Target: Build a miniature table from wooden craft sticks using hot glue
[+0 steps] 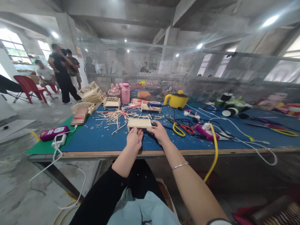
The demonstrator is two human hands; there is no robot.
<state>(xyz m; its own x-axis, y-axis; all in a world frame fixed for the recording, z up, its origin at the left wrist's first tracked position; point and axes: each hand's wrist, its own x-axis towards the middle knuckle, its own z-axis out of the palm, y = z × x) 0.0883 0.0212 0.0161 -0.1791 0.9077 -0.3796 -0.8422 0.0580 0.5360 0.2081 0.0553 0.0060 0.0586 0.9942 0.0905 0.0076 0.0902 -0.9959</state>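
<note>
A small open-sided wooden frame (pixel 140 123), pale and box-like, sits on the blue tabletop right in front of me. My left hand (pixel 135 138) is closed on its near left edge, fingers bent against the wood. At the near right corner my right hand (pixel 159 132) grips the same frame with thumb and fingers. Something small and dark shows by the right fingertips; I cannot make out what it is. Behind the frame lies a loose heap of thin wooden sticks (pixel 117 118). Similar wooden frames stand further back, one at the left (pixel 112 103) and another behind the heap (pixel 151 108).
More frames are stacked (pixel 91 93) at the back left. A yellow pot (pixel 179 100) and a pink bottle (pixel 126 93) stand at the rear. Yellow-handled pliers (pixel 179 130), a purple power strip (pixel 207 132) and tangled cables lie to the right. People (pixel 64 70) stand beyond, left.
</note>
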